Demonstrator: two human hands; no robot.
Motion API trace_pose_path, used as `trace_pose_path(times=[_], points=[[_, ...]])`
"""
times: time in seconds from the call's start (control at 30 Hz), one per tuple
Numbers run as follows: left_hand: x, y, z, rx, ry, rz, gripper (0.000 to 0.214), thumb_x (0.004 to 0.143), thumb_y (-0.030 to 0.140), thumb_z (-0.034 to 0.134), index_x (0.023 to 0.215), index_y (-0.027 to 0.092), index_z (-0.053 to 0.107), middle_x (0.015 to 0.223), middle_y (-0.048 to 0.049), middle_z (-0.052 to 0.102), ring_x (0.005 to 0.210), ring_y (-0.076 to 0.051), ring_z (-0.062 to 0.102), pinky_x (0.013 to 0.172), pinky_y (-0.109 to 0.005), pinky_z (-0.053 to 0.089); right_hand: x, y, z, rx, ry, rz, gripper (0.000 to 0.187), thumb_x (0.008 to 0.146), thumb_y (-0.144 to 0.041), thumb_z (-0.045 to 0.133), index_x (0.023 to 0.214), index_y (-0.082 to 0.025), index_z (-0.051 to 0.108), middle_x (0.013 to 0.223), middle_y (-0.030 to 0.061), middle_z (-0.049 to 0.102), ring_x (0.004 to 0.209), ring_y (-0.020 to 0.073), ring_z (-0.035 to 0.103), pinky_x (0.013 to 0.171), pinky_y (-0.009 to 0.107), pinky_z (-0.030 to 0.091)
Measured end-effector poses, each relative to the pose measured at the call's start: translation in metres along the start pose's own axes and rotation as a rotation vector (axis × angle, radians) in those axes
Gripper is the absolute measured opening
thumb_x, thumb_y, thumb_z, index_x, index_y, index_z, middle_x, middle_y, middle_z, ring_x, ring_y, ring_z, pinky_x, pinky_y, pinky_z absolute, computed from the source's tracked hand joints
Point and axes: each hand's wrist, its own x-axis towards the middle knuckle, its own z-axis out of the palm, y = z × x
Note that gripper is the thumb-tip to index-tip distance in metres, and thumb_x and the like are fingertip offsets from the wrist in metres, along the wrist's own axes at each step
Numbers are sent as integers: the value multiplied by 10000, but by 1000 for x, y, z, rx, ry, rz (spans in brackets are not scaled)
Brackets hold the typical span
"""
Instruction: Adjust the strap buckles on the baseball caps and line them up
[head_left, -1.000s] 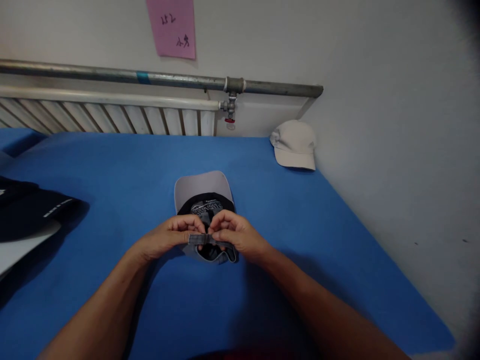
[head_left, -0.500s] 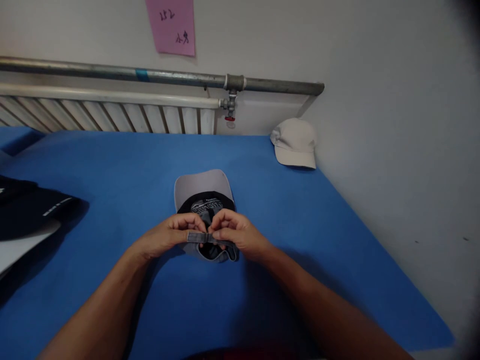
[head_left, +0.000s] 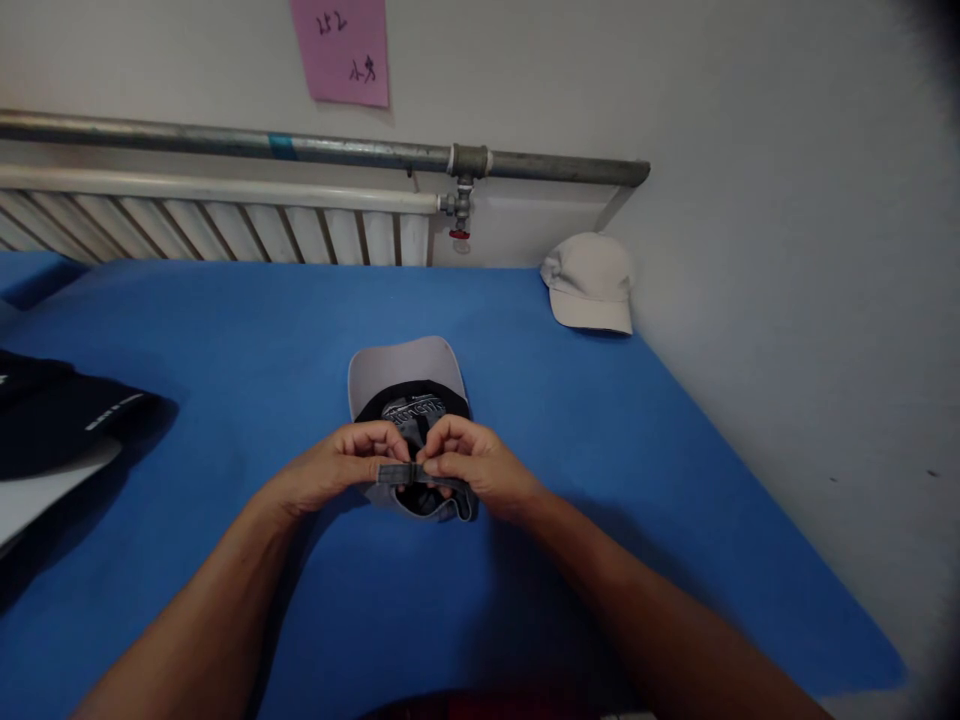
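A grey cap [head_left: 405, 372] lies upside down on the blue table [head_left: 225, 330], its brim pointing away from me and its dark inside showing. My left hand [head_left: 337, 472] and my right hand [head_left: 472, 466] meet at the near side of the cap. Both are closed in a pinch on the cap's grey back strap [head_left: 401, 473], one at each end, and hold it level just above the cap's opening. My fingers hide the strap's ends.
A beige cap [head_left: 589, 285] sits in the far right corner by the wall. Dark caps [head_left: 52, 420] lie at the left edge. A radiator [head_left: 225, 230] and a metal pipe [head_left: 300, 150] run along the back wall, under a pink note [head_left: 341, 50].
Both hands stay pinched on the strap and have barely shifted. The view has tilted down slightly.
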Motion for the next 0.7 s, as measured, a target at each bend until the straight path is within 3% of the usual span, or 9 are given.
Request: trace_pose_path(times=[0.23, 0.37, 0.5, 0.6, 0.7], points=[[1, 2, 2, 6, -29, -12, 176, 759, 296, 729, 767, 147, 636, 642, 23, 578, 561, -66, 473, 532, -186, 349, 0, 2, 0, -35, -16, 5, 133, 652, -133, 639, 724, -190, 543, 699, -38, 595, 519, 60, 497, 479, 186, 396], [1, 1, 3, 43, 27, -9, 194, 751, 310, 731, 780, 145, 633, 642, 25, 561, 555, -64, 449, 526, -189, 322, -1, 3, 0, -109, 9, -45, 104, 669, -160, 633, 731, -189, 555, 667, -47, 569, 527, 67, 498, 509, 203, 411], [4, -3, 4, 63, 57, -29, 234, 754, 351, 722, 793, 147, 614, 628, 41, 508, 539, -61, 394, 519, -202, 288, -4, 0, 0, -328, 63, -276, 109, 768, -182, 588, 871, -201, 619, 803, -12, 624, 720, 114, 588, 680, 264, 480], [6, -6, 5, 61, 57, -15, 278, 742, 384, 722, 764, 146, 580, 620, 54, 450, 540, -62, 349, 516, -211, 261, -8, -3, -1, -617, -24, -506, 218, 798, -145, 593, 995, -222, 646, 1027, 27, 650, 978, 162, 598, 890, 342, 470], [7, -6, 5, 49, 59, -11, 303, 738, 409, 710, 754, 150, 555, 623, 58, 425, 547, -67, 341, 516, -216, 254, -9, -2, -1, -780, -77, -638, 197, 798, -125, 630, 965, -224, 665, 1150, 44, 622, 1108, 181, 562, 1002, 376, 416]])
